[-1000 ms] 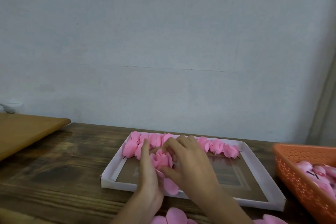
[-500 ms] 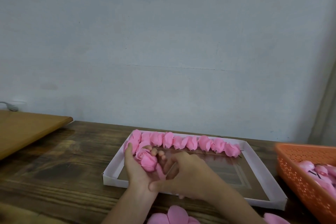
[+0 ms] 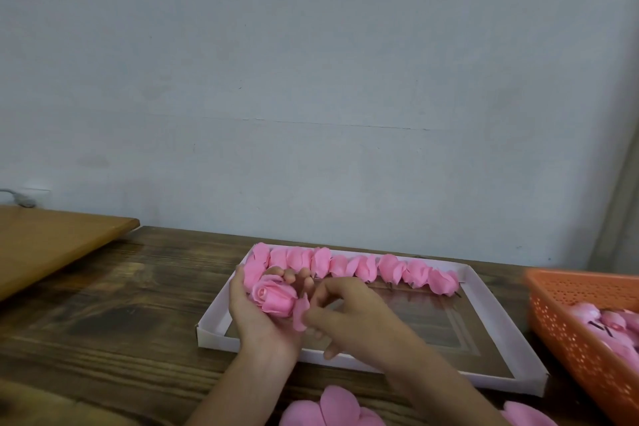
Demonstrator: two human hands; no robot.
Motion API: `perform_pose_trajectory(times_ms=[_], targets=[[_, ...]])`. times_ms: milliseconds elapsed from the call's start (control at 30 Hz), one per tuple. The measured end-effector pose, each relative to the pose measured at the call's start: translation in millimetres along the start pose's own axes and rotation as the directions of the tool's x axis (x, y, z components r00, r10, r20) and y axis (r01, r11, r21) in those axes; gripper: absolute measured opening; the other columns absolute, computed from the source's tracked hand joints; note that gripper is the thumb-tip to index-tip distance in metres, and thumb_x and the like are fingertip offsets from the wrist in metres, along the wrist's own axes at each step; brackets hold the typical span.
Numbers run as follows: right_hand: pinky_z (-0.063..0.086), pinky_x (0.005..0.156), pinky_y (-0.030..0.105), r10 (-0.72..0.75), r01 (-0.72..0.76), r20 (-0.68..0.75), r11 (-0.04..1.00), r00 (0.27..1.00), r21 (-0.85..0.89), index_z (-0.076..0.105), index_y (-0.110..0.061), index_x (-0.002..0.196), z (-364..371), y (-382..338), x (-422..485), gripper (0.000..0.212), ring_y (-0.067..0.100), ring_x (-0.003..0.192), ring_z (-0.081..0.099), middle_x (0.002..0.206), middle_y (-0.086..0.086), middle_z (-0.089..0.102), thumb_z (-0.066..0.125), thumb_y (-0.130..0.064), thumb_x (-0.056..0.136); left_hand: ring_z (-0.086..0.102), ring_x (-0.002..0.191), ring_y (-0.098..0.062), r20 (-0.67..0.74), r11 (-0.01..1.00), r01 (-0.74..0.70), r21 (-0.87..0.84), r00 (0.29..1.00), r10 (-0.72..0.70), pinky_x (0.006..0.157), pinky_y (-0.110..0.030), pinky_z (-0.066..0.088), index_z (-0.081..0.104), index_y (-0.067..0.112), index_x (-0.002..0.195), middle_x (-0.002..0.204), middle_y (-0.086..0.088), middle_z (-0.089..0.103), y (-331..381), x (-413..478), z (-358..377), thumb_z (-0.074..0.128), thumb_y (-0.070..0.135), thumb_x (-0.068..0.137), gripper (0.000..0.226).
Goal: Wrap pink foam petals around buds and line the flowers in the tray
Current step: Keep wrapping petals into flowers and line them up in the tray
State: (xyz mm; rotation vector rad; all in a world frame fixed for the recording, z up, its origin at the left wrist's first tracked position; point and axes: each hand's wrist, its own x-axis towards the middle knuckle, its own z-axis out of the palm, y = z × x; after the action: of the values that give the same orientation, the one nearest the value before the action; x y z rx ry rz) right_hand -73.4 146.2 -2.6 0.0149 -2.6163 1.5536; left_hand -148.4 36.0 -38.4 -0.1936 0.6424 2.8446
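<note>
The rose [image 3: 273, 297] lies cupped in my left hand [image 3: 259, 325], over the tray's [image 3: 214, 337] near-left corner. My right hand [image 3: 349, 311] pinches a loose petal [image 3: 300, 313] against its base. I should lap it snugly around, edge level, without crushing the foam, before it joins the row [image 3: 363, 268].

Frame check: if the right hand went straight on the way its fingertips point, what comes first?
Probably the loose petal just off the right hand fingertips, then the rose cupped in the left hand. Depth is unclear, and they may already touch.
</note>
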Motion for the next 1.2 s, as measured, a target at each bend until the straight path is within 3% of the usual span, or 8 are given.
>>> perform_pose_trajectory(times_ms=[200, 300, 433, 533, 733, 833, 967, 1200], targets=[[0.059, 0.064, 0.029, 0.026, -0.003, -0.093, 0.97, 0.995, 0.244, 0.06, -0.015, 0.075, 13, 2, 0, 0.015, 0.009, 0.066, 0.066, 0.069, -0.004, 0.07, 0.067, -0.015, 0.089, 0.066, 0.058, -0.026, 0.034, 0.998, 0.022, -0.065, 0.999, -0.02, 0.074, -0.039, 0.056, 0.056, 0.014, 0.056, 0.066, -0.005, 0.058, 2, 4, -2, 0.055, 0.06, 0.094, 0.06], [0.061, 0.073, 0.038, -0.079, 0.111, -0.236, 0.986, 0.969, 0.125, 0.063, -0.018, 0.071, 22, 7, 1, 0.016, 0.011, 0.074, 0.069, 0.075, -0.008, 0.072, 0.071, -0.017, 0.084, 0.074, 0.065, -0.028, 0.056, 0.997, 0.02, -0.079, 0.998, -0.015, 0.087, -0.046, 0.054, 0.059, 0.014, 0.053, 0.068, -0.005, 0.063, 3, 8, -4, 0.056, 0.061, 0.095, 0.062], [0.054, 0.067, 0.02, -0.249, 0.263, -0.374, 0.965, 0.893, -0.016, 0.064, -0.024, 0.074, 31, 13, -1, 0.017, 0.005, 0.082, 0.069, 0.085, -0.013, 0.071, 0.074, -0.019, 0.087, 0.079, 0.077, -0.032, 0.079, 0.996, 0.017, -0.087, 0.997, -0.01, 0.089, -0.05, 0.053, 0.058, 0.014, 0.053, 0.073, -0.006, 0.068, 3, 9, -7, 0.053, 0.06, 0.097, 0.064], [0.059, 0.072, 0.03, -0.351, 0.337, -0.406, 0.935, 0.844, -0.106, 0.064, -0.026, 0.08, 36, 16, -2, 0.016, 0.007, 0.087, 0.07, 0.09, -0.016, 0.071, 0.074, -0.018, 0.089, 0.08, 0.085, -0.034, 0.127, 0.997, 0.049, -0.065, 0.991, -0.041, 0.092, -0.053, 0.052, 0.058, 0.014, 0.055, 0.08, -0.009, 0.073, 1, 6, -5, 0.052, 0.061, 0.096, 0.063], [0.055, 0.075, 0.03, -0.507, 0.395, -0.417, 0.858, 0.754, -0.329, 0.062, -0.026, 0.083, 41, 20, -4, 0.015, 0.007, 0.09, 0.065, 0.095, -0.017, 0.068, 0.073, -0.017, 0.089, 0.08, 0.084, -0.033, 0.178, 0.995, 0.083, -0.049, 0.981, -0.073, 0.059, -0.05, 0.063, 0.058, 0.014, 0.054, 0.077, -0.007, 0.071, -3, 0, -4, 0.052, 0.063, 0.097, 0.065], [0.052, 0.067, 0.017, -0.478, 0.389, -0.487, 0.878, 0.731, -0.278, 0.064, -0.028, 0.08, 44, 20, -6, 0.019, 0.006, 0.086, 0.065, 0.097, -0.015, 0.061, 0.075, -0.013, 0.086, 0.079, 0.084, -0.033, 0.147, 0.995, 0.079, -0.063, 0.987, -0.069, 0.071, -0.05, 0.063, 0.05, 0.018, 0.061, 0.077, -0.005, 0.068, -2, 0, -3, 0.054, 0.064, 0.096, 0.058], [0.054, 0.066, 0.026, -0.367, 0.365, -0.563, 0.923, 0.741, -0.122, 0.061, -0.029, 0.076, 47, 22, -4, 0.026, 0.011, 0.082, 0.067, 0.091, -0.013, 0.061, 0.076, -0.01, 0.087, 0.077, 0.083, -0.032, 0.1, 0.993, 0.09, -0.082, 0.992, -0.081, 0.092, -0.052, 0.052, 0.052, 0.018, 0.06, 0.08, -0.004, 0.066, 0, -2, 0, 0.057, 0.062, 0.094, 0.056], [0.059, 0.071, 0.036, -0.527, 0.473, -0.531, 0.846, 0.664, -0.247, 0.068, -0.022, 0.086, 50, 24, -4, 0.013, 0.01, 0.084, 0.07, 0.091, -0.015, 0.07, 0.074, -0.011, 0.089, 0.079, 0.09, -0.031, 0.192, 0.997, 0.079, 0.009, 0.978, -0.079, 0.062, -0.049, 0.063, 0.046, 0.018, 0.061, 0.078, -0.004, 0.066, -3, -5, 1, 0.056, 0.06, 0.097, 0.056]])
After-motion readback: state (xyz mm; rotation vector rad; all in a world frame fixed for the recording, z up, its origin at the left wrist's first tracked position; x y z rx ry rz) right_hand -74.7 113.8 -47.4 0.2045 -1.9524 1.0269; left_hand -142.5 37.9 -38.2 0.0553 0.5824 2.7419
